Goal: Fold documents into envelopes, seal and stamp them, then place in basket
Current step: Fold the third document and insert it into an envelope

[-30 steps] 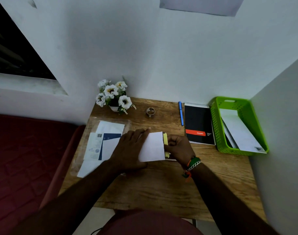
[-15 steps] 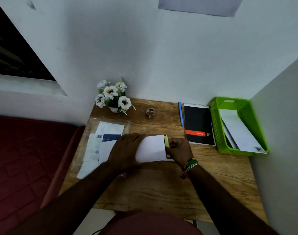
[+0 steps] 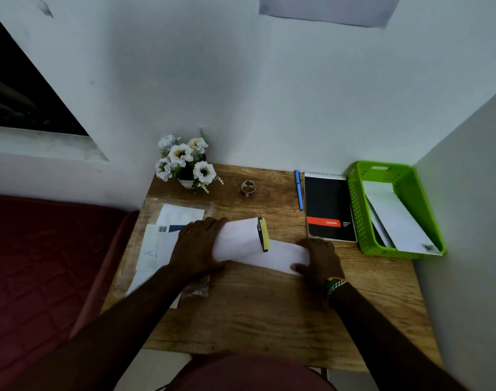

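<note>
My left hand (image 3: 197, 246) grips a folded white document (image 3: 236, 238) with a black-and-yellow strip along its right end; the document bulges up off the table. Under it, a long white envelope (image 3: 283, 255) lies flat and sticks out to the right. My right hand (image 3: 318, 258) holds the envelope's right end, with the fingers on top and the thumb at its near edge. The green basket (image 3: 354, 210) stands at the table's far right with white envelopes (image 3: 396, 221) leaning inside it.
Loose papers (image 3: 167, 241) and clear plastic wrap (image 3: 196, 289) lie by my left wrist. Along the back stand a flower pot (image 3: 184, 162), a tape roll (image 3: 247, 188), a blue pen (image 3: 298, 190) and a black notebook (image 3: 328, 210). A red mattress (image 3: 43, 263) borders the table's left.
My right hand moved right from the yellow strip, and the long white envelope now shows stretched out to the right. The folded document has lifted and curved under my left hand.
</note>
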Motion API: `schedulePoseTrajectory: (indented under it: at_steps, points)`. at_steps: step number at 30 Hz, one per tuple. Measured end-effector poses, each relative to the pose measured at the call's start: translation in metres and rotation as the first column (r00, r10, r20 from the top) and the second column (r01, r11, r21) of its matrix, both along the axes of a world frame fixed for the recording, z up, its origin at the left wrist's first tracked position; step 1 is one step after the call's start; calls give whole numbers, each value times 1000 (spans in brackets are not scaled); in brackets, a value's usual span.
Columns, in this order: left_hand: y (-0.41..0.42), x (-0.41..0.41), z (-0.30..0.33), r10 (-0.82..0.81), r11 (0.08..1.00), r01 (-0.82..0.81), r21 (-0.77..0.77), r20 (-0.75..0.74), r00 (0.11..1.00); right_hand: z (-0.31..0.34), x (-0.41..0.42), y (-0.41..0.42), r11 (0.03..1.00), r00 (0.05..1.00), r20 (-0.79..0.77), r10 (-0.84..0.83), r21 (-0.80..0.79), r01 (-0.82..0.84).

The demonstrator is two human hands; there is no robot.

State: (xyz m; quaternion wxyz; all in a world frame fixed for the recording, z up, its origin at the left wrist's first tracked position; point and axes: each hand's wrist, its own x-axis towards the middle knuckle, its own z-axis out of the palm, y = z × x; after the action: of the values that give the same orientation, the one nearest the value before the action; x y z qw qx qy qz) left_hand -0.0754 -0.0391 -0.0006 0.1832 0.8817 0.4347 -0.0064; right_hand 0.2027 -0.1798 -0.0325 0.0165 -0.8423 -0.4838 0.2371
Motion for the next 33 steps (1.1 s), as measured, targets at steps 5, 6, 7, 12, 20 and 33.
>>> schedulePoseTrajectory:
  at_steps: [5,6,7,12,20,33]
  points:
    - [7,-3,0,24,1000,-24,-5,-17,1000,19,9,-9,876,913,-332,-237,334,349]
    - [8,-4,0,32,999,-32,-2,-17,999,24,12,-14,826,905,-360,-225,423,374]
    - [8,-4,-1,38,999,-38,-1,-22,999,29,13,-18,774,905,-370,-210,502,385]
    - [6,-6,-2,61,998,-62,-21,-55,997,45,15,-33,606,849,-461,-259,607,514]
    - [5,-4,1,70,998,-70,0,-77,995,57,16,-42,719,914,-385,-132,598,355]
    - [-18,-6,-4,-74,995,72,73,23,997,73,31,-20,910,940,-341,-5,388,145]
